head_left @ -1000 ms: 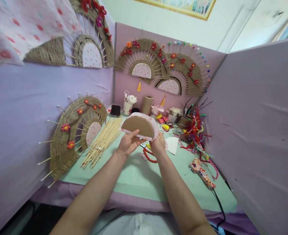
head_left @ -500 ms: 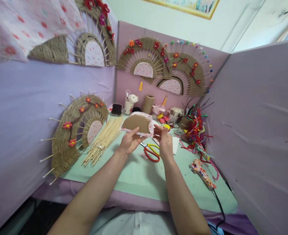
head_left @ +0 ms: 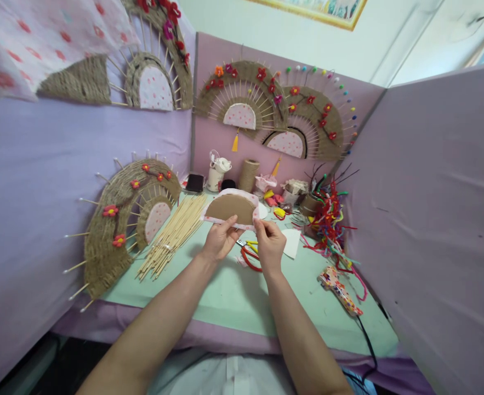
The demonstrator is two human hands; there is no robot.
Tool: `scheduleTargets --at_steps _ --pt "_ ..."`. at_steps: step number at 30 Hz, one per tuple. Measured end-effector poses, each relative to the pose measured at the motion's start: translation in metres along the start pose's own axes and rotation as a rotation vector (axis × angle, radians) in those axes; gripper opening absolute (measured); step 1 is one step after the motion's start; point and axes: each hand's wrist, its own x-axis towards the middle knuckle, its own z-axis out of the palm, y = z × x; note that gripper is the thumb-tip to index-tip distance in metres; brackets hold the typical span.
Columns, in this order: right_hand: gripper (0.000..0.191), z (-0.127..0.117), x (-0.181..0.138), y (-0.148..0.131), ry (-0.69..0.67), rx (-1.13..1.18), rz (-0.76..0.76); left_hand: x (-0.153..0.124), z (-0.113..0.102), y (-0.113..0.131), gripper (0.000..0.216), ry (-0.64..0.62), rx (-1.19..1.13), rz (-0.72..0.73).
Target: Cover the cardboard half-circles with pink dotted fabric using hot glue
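A half-round piece of brown cardboard (head_left: pixel 230 208) is held up above the table, its edge bordered by pink-spotted white fabric (head_left: pixel 228 192). My left hand (head_left: pixel 222 237) grips it at the bottom edge, thumb on the cardboard face and fingers beneath. At the right corner my right hand (head_left: pixel 269 241) pinches the fabric edge between thumb and fingers. Below the hands lie scissors (head_left: pixel 252 260) with red and yellow handles, partly covered by my right hand. A white paper piece (head_left: pixel 291 243) rests just right of that hand.
Bamboo sticks (head_left: pixel 171 236) lie in a bundle to the left, beside a twine-woven fan (head_left: pixel 106 236). A flower-patterned glue gun (head_left: pixel 340 291) with a black cord is at the right. Behind stand a twine spool (head_left: pixel 249 174) and a jar with red pipe cleaners (head_left: pixel 328 219).
My right hand has moved slightly left and closed on the fabric at the right corner, where the flap was looser before. My left hand keeps its hold.
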Motion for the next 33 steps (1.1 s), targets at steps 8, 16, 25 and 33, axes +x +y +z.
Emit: scheduleTargets --at_steps 8,16,25,33 --pt "0.033 -0.013 0.023 -0.002 -0.31 0.584 0.544 -0.005 -0.005 0.002 0.044 -0.115 0.112 -0.18" --pt "0.024 -0.02 0.021 0.001 -0.347 0.523 0.555 -0.006 -0.005 0.002 0.053 -0.201 0.175 -0.211" --pt "0.036 -0.023 0.015 -0.003 -0.235 0.186 0.157 -0.006 -0.005 0.002 0.051 -0.175 0.162 -0.186" --pt "0.031 -0.016 0.013 -0.006 -0.047 -0.215 -0.182 -0.006 -0.002 -0.006 0.047 -0.108 0.164 -0.146"
